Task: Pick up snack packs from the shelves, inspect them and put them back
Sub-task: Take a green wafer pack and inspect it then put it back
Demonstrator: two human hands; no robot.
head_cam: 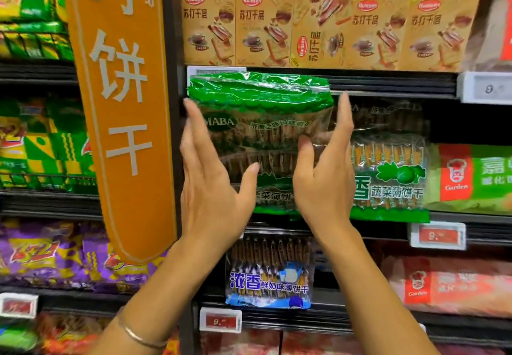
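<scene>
A green, partly clear snack pack (263, 122) of thin biscuits stands upright at the front of the middle shelf (393, 86), its top edge overlapping the shelf rail above. My left hand (210, 188) lies against its left side with the fingers straight and pointing up, the thumb spread across the front. My right hand (327, 183) lies against its right side in the same way, its thumb touching the front film. The pack sits between the two palms. I cannot tell whether its bottom rests on the shelf.
A second green biscuit pack (388, 177) stands just right of my right hand. Tan cracker boxes (318, 22) fill the shelf above, and a blue biscuit pack (270, 280) sits below. An orange hanging sign (124, 105) juts out at the left, with more snack bags (41, 144) behind it.
</scene>
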